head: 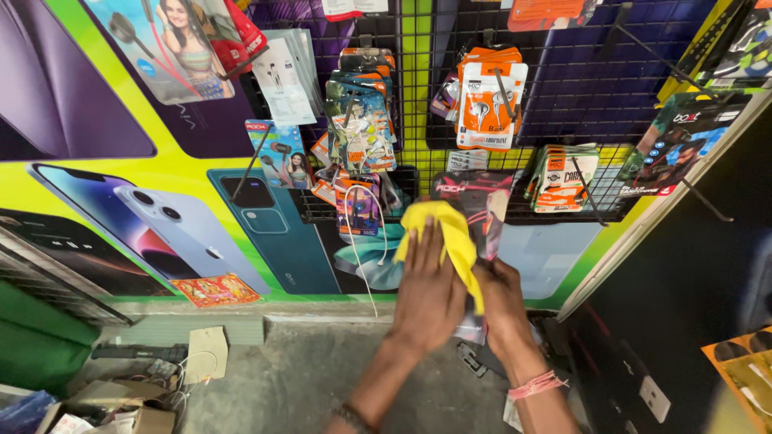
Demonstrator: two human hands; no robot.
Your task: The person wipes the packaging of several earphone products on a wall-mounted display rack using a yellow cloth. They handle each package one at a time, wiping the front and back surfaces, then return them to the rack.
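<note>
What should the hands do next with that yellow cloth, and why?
Probably slide the yellow cloth further along the dark packet: the left hand presses it there, and the right hand steadies the packet from below.

Bright, even light; soft shadows; wide-angle bending at edges.

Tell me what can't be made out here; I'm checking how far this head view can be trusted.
Head view:
- Dark flat packet: lower part hidden by the yellow cloth and both hands.
- Left hand: palm covered by its own back.
- Right hand: fingertips hidden behind the cloth.
- Orange cardboard sheet: cut off by the right edge.
</note>
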